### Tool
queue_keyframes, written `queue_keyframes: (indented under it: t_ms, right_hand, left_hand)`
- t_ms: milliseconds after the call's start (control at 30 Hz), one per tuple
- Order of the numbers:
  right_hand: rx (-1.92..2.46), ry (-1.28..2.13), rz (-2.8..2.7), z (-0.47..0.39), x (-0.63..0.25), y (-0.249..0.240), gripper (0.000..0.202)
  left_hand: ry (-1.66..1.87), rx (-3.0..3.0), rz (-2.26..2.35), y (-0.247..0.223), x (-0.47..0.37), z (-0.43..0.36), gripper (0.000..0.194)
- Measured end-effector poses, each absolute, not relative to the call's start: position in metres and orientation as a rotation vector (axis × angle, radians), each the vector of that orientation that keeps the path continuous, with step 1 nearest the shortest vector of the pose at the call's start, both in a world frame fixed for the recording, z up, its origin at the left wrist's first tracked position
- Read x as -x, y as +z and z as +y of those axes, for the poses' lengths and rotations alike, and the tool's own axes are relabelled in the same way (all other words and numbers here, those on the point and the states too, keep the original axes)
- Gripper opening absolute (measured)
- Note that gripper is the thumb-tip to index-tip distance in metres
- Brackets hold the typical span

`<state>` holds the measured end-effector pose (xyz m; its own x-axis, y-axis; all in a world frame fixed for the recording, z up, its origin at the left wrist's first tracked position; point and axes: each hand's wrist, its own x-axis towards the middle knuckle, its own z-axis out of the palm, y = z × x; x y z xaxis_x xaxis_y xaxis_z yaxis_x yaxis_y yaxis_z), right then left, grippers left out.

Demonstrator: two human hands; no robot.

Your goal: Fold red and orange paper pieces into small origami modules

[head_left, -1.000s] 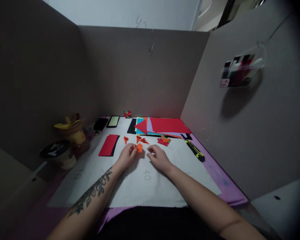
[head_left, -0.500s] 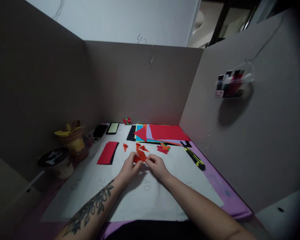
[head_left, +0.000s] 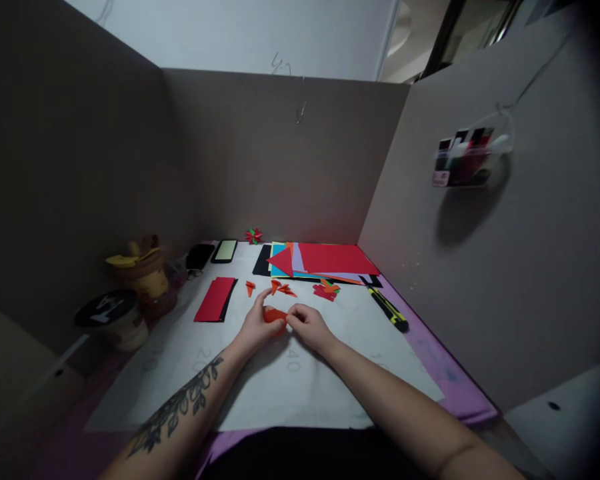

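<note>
Between my hands is an orange piece of paper (head_left: 276,316), low over the white sheet. My left hand (head_left: 258,323) grips its left side, with the thumb along the near face and one finger raised behind it. My right hand (head_left: 307,325) pinches the paper's right end between thumb and fingertips. Just beyond the hands lie several small folded orange paper pieces (head_left: 250,288). A pile of red, orange and green paper pieces (head_left: 326,290) sits to their right. The paper's lower edge is partly hidden by my fingers.
Red paper strips (head_left: 215,300) lie at left, near a phone (head_left: 225,251). Coloured sheets (head_left: 340,259) are stacked at the back beside a paper star (head_left: 253,236). A yellow-black cutter (head_left: 387,308) lies right. Pots (head_left: 145,277) stand at far left; grey partitions (head_left: 285,153) enclose the table.
The orange paper has tilted flatter and sits more inside my left hand. My left index finger has lifted, and my right fingertips have shifted slightly left. The camera view has tilted a little.
</note>
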<state>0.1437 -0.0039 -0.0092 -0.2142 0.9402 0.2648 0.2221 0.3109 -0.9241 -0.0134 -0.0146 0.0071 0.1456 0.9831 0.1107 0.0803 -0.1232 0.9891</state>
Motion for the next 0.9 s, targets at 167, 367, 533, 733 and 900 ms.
queue_keyframes:
  t_ms: [167,367,533,733,900]
  right_hand:
    - [0.952,0.985,-1.597,-0.0043,-0.1452,-0.0103,0.011]
    - [0.888,0.821,-1.760,-0.0060,-0.1522,-0.0085,0.017]
    - [0.888,0.782,-1.778,-0.0078,-0.1529,-0.0058,0.014]
    - [0.899,0.702,-1.798,-0.0047,-0.1524,-0.0080,0.012]
    - [0.960,0.718,-1.711,-0.0051,-0.1512,-0.0067,0.010]
  left_hand:
    - [1.116,-1.283,1.104,0.0083,0.0140,-0.0146,0.075]
    - [1.120,-1.219,1.090,0.0062,0.0166,-0.0118,0.072]
    - [1.142,-1.309,1.115,0.0057,0.0171,-0.0121,0.067]
    - [1.137,-1.307,1.041,0.0097,0.0161,-0.0145,0.073]
    - [1.144,-1.297,1.034,0.0151,0.0143,-0.0177,0.072]
